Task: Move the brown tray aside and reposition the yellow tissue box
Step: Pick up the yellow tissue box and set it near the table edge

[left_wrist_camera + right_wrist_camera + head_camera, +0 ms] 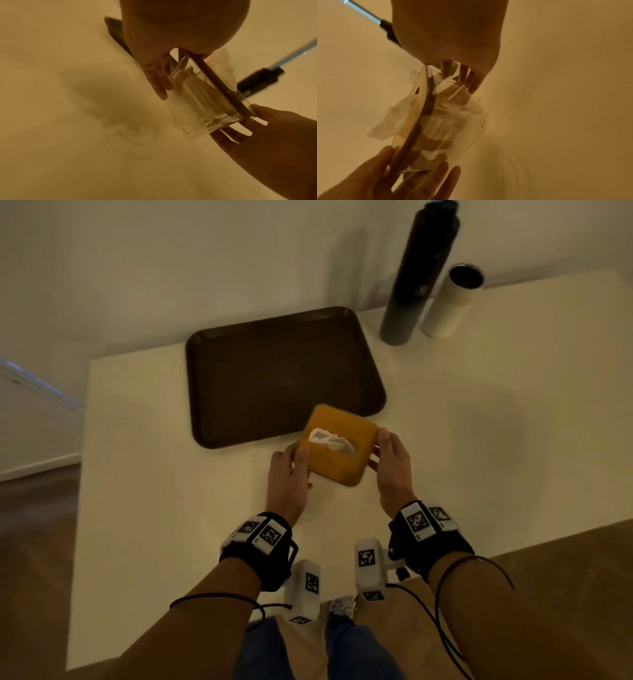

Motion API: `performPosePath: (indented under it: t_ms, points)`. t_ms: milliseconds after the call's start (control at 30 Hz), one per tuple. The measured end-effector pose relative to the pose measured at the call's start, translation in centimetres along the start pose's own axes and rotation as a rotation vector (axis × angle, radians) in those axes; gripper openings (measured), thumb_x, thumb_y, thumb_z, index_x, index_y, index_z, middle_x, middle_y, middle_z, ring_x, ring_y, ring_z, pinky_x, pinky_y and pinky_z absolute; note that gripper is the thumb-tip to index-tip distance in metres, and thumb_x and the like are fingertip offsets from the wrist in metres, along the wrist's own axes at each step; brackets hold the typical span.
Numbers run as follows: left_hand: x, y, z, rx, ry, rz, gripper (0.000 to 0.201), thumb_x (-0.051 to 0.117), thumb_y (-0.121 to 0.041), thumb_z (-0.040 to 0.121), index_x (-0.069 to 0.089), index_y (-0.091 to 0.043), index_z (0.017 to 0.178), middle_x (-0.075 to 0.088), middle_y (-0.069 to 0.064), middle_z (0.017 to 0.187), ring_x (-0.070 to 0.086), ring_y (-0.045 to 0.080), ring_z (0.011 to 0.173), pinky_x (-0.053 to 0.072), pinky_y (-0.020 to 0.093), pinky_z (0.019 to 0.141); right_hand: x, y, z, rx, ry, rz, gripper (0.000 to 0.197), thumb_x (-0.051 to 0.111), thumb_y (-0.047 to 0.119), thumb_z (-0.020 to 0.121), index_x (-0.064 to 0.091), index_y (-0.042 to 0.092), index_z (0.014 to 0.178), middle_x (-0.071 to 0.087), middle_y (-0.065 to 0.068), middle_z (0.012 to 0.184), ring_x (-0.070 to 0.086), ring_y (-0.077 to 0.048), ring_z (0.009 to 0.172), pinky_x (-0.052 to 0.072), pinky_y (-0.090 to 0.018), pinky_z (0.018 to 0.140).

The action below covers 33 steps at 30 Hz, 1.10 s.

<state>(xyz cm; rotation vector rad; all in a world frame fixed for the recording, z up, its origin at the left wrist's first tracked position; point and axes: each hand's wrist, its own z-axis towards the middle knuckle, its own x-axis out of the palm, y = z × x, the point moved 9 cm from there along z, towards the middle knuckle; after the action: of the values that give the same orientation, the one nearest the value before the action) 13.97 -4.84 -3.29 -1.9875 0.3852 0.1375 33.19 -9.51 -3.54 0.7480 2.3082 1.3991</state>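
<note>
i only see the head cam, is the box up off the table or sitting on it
Observer: Likely up. In the left wrist view the box is tilted, and its shadow lies apart from it on the table.
Operator: what's under the yellow top
Observer: A clear body. Folded tissues show through it.
Operator: where are the fingers, i only see thumbs
Observer: The left hand has its fingers down the clear side. In the right wrist view the right hand does the same on the opposite side.
</note>
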Motion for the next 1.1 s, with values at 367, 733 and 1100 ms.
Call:
performPosePath:
  t_ms: [367,733,1100]
  points:
    - [-21.4,-1.9,11.6,0.044,-0.1,0.098,0.039,0.034,-0.052,0.093,0.052,-0.024,0.112,0.052,0.008,0.116,0.06,0.03,0.103,0.056,0.049,0.086,23.8,1.9,1.0,-0.01,0.044,-0.025,0.039,0.037,0.046,0.098,0.059,0.017,0.112,0.062,-0.013,0.114,0.062,-0.026,0.103,0.052,-0.035,0.084]
    - [-36.6,-1.4,22.4,-0.012,-0.179,0.036,0.028,0.04,-0.046,0.094,0.052,-0.024,0.105,0.057,0.023,0.117,0.057,0.024,0.084,0.057,0.048,0.076,42.5,3.2,3.7,0.007,0.072,-0.084,0.032,0.037,0.041,0.1,0.062,0.021,0.096,0.065,-0.01,0.109,0.063,-0.025,0.104,0.052,-0.044,0.096]
    - [-41.5,1.1,26.1,-0.03,-0.204,0.033,0.031,0.04,-0.046,0.094,0.055,-0.023,0.106,0.056,0.025,0.116,0.058,0.022,0.081,0.056,0.042,0.068,49.3,1.5,4.6,0.055,0.136,-0.114,0.028,0.035,0.04,0.101,0.056,0.03,0.084,0.063,-0.005,0.105,0.062,-0.022,0.101,0.054,-0.042,0.091]
